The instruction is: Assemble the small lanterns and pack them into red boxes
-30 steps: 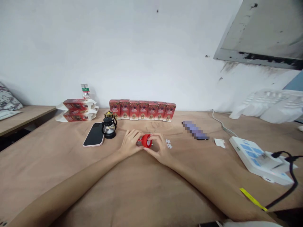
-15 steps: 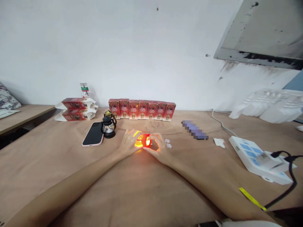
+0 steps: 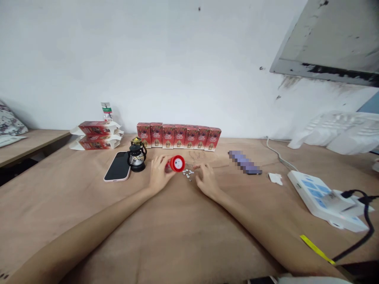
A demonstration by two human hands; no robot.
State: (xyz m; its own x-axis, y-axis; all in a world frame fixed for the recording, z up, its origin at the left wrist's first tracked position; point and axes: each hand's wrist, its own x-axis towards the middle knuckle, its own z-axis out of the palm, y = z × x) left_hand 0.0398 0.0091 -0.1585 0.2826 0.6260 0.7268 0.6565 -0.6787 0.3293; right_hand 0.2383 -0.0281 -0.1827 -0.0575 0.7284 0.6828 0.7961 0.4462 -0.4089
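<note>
My left hand [image 3: 160,171] is closed around a small red lantern [image 3: 177,158]. The lantern is tipped so its round underside, with a white disc and small dark marks, faces me, and no glow shows from it. On the table just below it lies a scatter of small pale pieces [image 3: 188,173], too small to name. To their right, my right hand [image 3: 208,181] is open, thumb and fingers apart, with nothing visible in it. Two more small lanterns, a black one [image 3: 136,159] and a gold-topped one [image 3: 136,140], stand left of my left hand.
Several red boxes [image 3: 180,136] stand in a row along the wall. Flattened-open red cartons [image 3: 99,136] are stacked at the left, near a phone [image 3: 117,166]. To the right are a pixelated purple item [image 3: 245,162], white scrap [image 3: 275,178] and a power strip [image 3: 322,201] with cables.
The lantern's orange glow has gone out, and its base has turned toward me. My right hand has let go and moved slightly right, while my left hand keeps hold.
</note>
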